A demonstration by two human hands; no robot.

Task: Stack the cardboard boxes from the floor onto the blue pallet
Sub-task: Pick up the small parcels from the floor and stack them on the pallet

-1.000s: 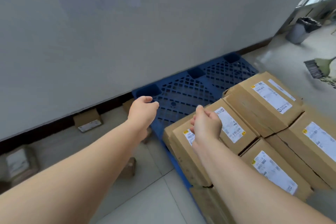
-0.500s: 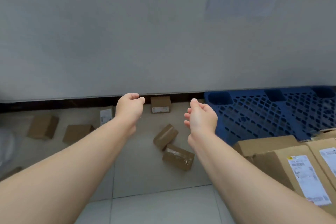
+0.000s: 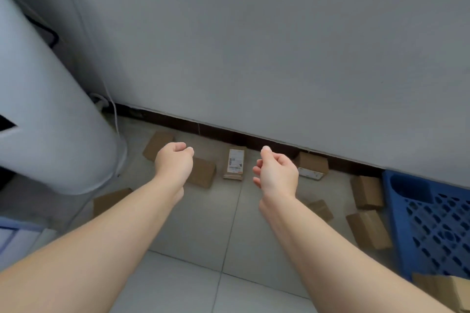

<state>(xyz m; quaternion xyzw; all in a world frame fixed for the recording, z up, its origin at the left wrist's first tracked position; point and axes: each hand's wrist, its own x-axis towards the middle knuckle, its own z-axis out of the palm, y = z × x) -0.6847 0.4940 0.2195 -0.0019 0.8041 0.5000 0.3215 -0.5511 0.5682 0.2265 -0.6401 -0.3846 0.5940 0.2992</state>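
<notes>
Small cardboard boxes (image 3: pixel 235 163) lie scattered on the pale tiled floor (image 3: pixel 203 223) along the dark skirting (image 3: pixel 229 132), apart from the blue pallet (image 3: pixel 432 223) at the right edge, where another box (image 3: pixel 452 292) shows in the lower corner. The left hand (image 3: pixel 174 164) and right hand (image 3: pixel 277 173) hang above them, loosely curled and empty. A grey wall (image 3: pixel 279 46) rises behind, and a white cylindrical unit (image 3: pixel 50 122) stands at the left.
</notes>
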